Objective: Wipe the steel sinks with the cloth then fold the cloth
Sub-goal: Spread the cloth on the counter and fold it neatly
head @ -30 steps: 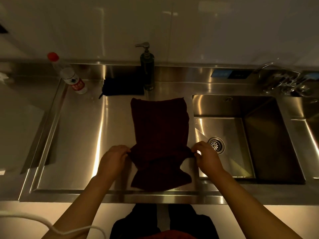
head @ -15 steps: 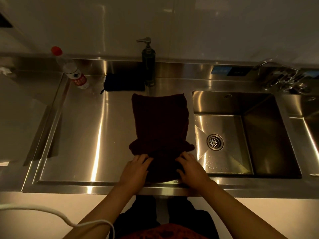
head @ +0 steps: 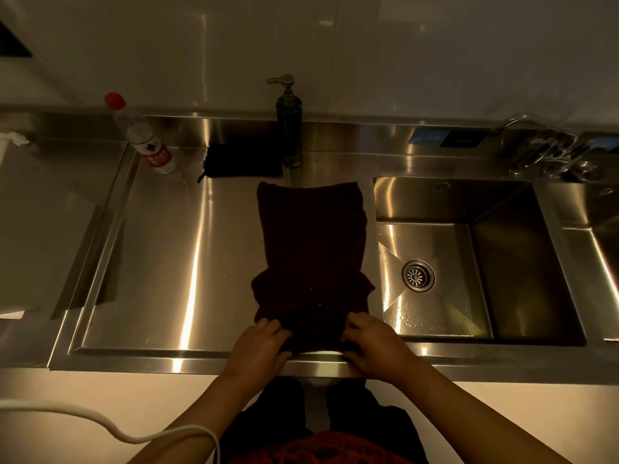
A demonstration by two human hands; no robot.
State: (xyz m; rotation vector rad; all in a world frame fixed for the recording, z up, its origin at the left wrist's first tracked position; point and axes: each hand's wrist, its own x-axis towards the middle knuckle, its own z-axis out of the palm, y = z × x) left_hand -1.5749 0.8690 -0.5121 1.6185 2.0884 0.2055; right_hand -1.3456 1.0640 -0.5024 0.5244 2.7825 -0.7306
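A dark maroon cloth [head: 311, 242] lies lengthwise on the steel drainboard [head: 160, 262], just left of the steel sink [head: 522, 262]. Its near part is bunched and partly folded over. My left hand [head: 259, 353] grips the cloth's near left corner at the counter's front edge. My right hand [head: 373, 344] grips the near right corner. The fingers of both hands are curled round the fabric. The cloth's near hem is hidden under my hands.
A soap pump bottle [head: 288, 125] stands behind the cloth, with a dark folded rag [head: 243, 160] to its left and a red-capped plastic bottle [head: 142, 137] beyond. A tap [head: 536, 142] sits at the back right. A second basin [head: 606, 262] shows at the right edge.
My hands left the cloth's middle sides, moved toward me and closer together, and took hold of its near corners at the front edge. The near part has bunched up.
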